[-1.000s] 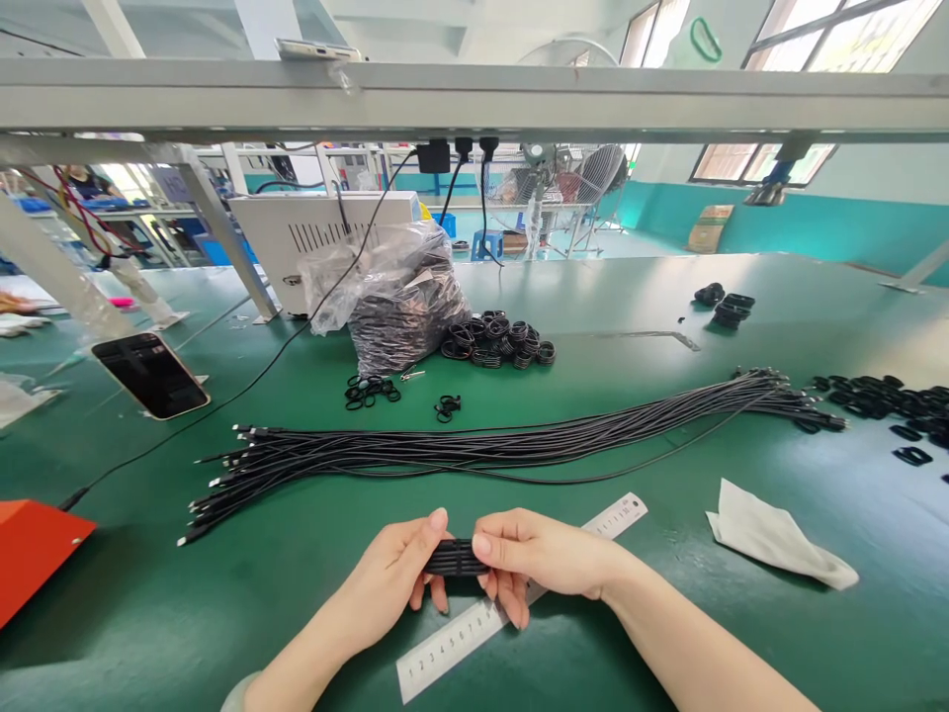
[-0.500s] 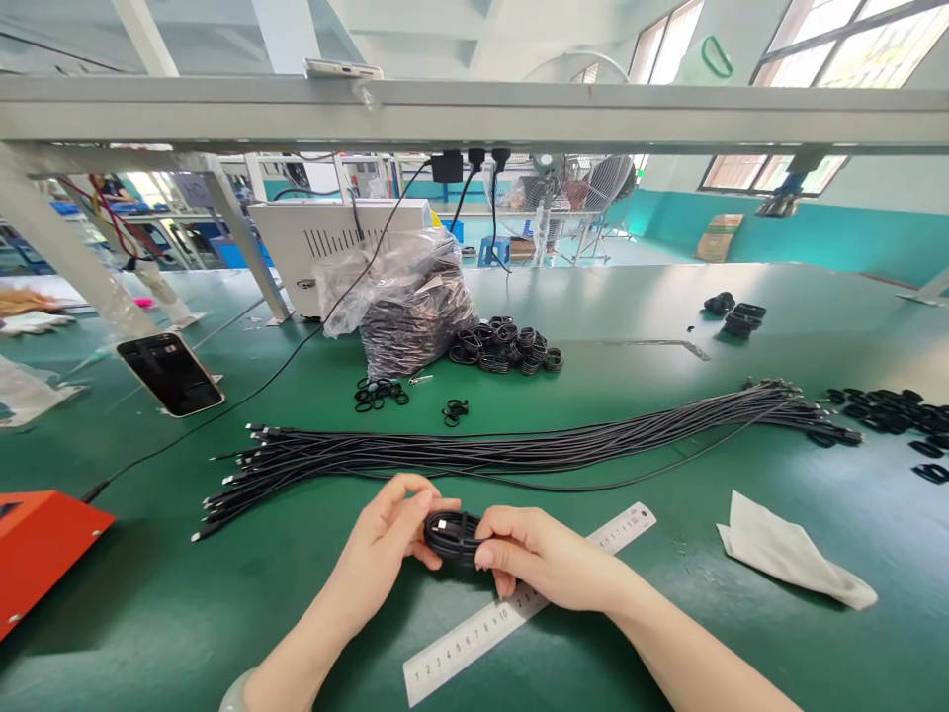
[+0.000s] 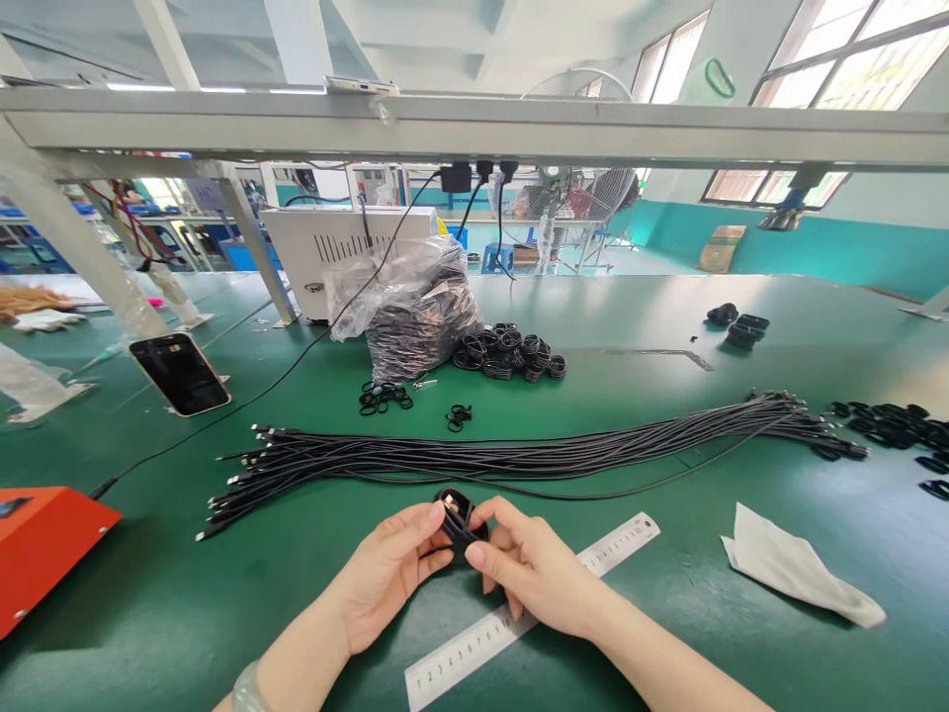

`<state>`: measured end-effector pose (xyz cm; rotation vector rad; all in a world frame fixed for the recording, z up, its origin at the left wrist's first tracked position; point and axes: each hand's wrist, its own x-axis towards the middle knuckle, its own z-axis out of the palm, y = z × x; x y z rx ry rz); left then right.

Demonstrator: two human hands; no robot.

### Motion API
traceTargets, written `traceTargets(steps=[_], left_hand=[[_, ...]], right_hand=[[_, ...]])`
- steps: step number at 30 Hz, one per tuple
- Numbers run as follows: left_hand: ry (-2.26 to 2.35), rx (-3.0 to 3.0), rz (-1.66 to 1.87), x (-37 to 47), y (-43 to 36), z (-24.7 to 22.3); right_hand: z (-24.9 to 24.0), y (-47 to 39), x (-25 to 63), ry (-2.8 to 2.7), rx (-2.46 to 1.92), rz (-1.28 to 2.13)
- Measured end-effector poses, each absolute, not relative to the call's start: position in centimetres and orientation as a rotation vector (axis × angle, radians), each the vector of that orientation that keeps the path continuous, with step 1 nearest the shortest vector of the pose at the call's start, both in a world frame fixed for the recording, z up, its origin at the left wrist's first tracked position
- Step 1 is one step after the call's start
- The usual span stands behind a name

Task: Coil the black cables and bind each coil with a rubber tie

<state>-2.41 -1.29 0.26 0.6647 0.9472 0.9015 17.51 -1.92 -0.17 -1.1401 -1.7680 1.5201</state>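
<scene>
Between both hands is a coiled black USB cable, tilted up, with a pale metal connector end showing on its left side. My left hand pinches the coil's left edge between thumb and fingers. On the other side, my right hand grips the coil's right edge with thumb and forefinger. A steel ruler lies aslant on the table, partly beneath my right hand. Just beyond the hands stretches a long bundle of straight black cables with connectors at both ends.
Coiled cables are heaped beside a plastic bag. Small black loops lie in front of the bag. A phone leans at left, above an orange device. A pale cloth and black pieces are at right.
The coil has turned from lying nearly flat to tilted upward between my hands. Both hands have shifted their grip around it, and the whole view has moved slightly.
</scene>
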Motion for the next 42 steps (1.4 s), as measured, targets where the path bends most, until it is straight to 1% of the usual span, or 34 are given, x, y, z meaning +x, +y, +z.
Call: traceTargets(steps=[4, 7, 17, 25, 31, 35, 38, 42], left_hand=[[1.019, 0.771, 0.911, -2.1, -1.7, 0.7], [1.056, 0.818, 0.913, -1.9, -1.9, 0.8], [1.082, 0.918, 0.836, -1.4, -2.2, 0.7], [1.029, 0.756, 0.855, -1.5, -2.1, 0.0], [1.064, 0.776, 0.817, -1.3, -2.2, 0.4], [1.149, 0.811, 0.859, -1.2, -2.3, 0.3], [1.234, 0.856, 0.900, -1.0, -2.5, 0.1], [1.286, 0.881, 0.911, -0.8, -2.8, 0.2]], right_hand=[[0.0, -1.9, 17.4, -1.760, -1.195, 1.402], [0.1, -1.9, 17.1, -1.675, -1.230, 1.376], [0.1, -1.7, 17.0, -1.538, -1.163, 1.744], [-0.6, -2.1, 16.6, -1.450, -1.057, 1.802], [-0.8, -2.7, 16.4, -1.529, -1.134, 1.693], [-0.6, -3.2, 15.9, -1.714, -1.235, 1.453], [-0.6, -3.6, 15.6, -1.861, -1.226, 1.286], [-0.7, -3.9, 15.4, -1.845, -1.232, 1.311]])
